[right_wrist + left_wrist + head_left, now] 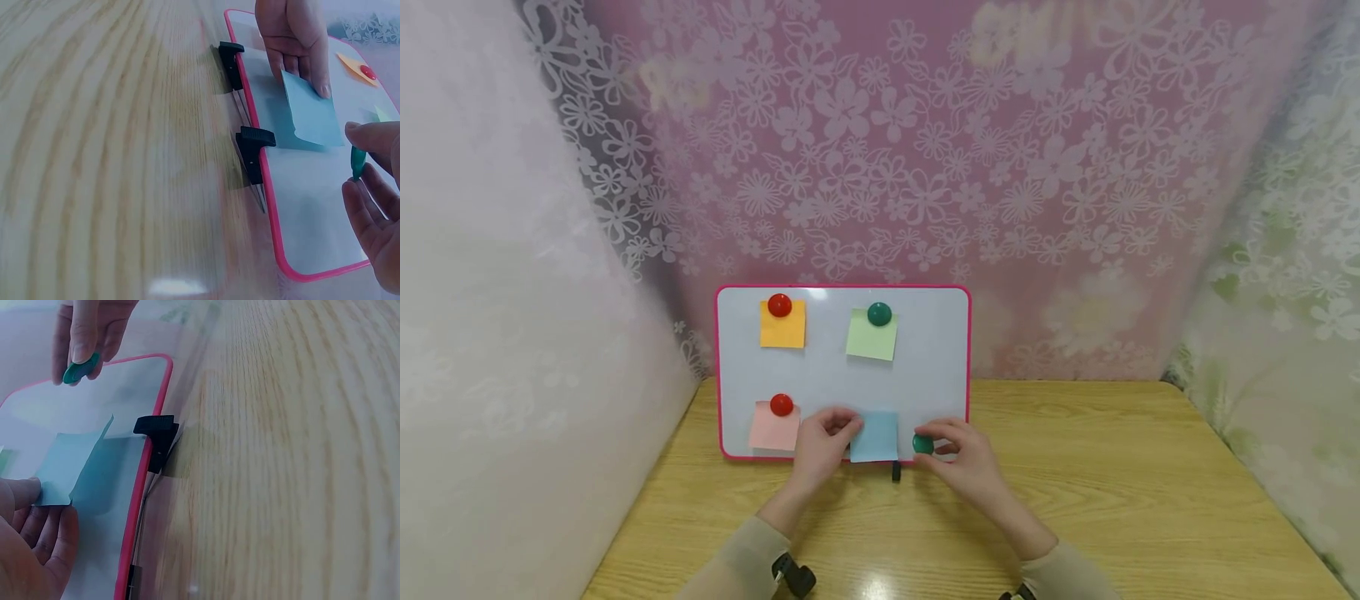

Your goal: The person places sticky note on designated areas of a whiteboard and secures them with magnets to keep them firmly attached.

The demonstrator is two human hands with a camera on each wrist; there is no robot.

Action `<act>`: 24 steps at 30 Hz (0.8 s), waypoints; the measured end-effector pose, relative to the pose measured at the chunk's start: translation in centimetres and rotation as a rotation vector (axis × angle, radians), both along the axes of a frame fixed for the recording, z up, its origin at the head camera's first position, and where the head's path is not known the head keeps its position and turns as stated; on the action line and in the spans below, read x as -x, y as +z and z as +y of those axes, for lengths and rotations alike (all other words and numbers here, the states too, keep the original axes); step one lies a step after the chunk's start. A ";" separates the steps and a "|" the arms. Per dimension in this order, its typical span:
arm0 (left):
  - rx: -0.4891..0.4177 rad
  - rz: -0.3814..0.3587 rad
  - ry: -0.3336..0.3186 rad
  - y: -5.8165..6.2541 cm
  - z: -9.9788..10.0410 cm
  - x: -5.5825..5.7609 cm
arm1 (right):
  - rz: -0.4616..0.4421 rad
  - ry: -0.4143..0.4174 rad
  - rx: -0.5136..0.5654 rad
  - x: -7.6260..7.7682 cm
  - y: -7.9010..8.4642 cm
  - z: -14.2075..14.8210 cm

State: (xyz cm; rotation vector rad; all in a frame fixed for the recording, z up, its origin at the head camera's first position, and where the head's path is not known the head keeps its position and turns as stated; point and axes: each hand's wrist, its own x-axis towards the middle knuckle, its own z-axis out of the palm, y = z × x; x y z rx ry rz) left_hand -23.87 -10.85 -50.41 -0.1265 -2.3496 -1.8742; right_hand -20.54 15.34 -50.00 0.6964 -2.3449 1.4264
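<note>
A blue sticky note (874,437) is at the lower middle of a pink-framed whiteboard (835,379). My left hand (822,443) pinches its left edge between thumb and fingers; in the left wrist view the note (72,462) stands partly off the surface. To its right, my right hand (962,457) holds a round green magnet (922,444) between thumb and fingertips. The right wrist view shows this magnet (357,162) edge-on, apart from the note.
Red magnets hold an orange note (783,327) and a pink note (774,427) on the board's left side. A green magnet (879,314) holds a light green note (871,337) above. Black clips (253,144) grip the lower edge, over the wooden table (1112,483).
</note>
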 end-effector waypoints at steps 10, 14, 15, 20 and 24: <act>-0.025 0.016 0.014 -0.3 0.2 0.1 | 0.017 -0.010 0.006 0.2 0.0 -1.0; -0.023 0.030 0.014 -0.4 0.2 0.1 | 0.015 -0.008 0.008 0.2 0.0 -1.5; -0.022 0.029 0.017 -0.4 0.3 0.1 | 0.020 -0.008 0.009 0.2 0.0 -1.7; 0.006 0.022 0.048 -0.3 0.4 0.1 | 0.085 -0.035 -0.030 0.4 0.2 -2.2; 0.030 0.024 0.065 0.0 0.4 0.0 | 0.139 -0.045 -0.067 0.5 0.2 -2.6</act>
